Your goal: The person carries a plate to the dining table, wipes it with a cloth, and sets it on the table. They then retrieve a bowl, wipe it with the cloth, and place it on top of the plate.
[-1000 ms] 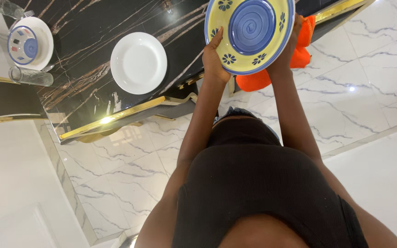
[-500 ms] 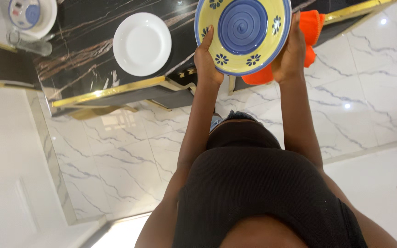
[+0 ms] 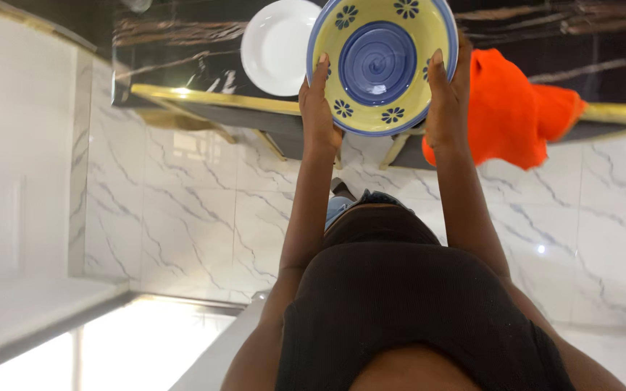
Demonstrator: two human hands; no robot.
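Yellow-and-blue bowl (image 3: 380,65) clamped at opposite rims by left hand (image 3: 318,108) and right hand (image 3: 445,101); thumbs inside (glazed ceramic, probably slick, breakable).

1 head camera looks steeply down, close over the torso.

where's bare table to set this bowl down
Bare black tabletop lies left of the white plate, and more behind the orange cloth at right. Between them it is crowded: both hands, left and right, hold the yellow-and-blue bowl.
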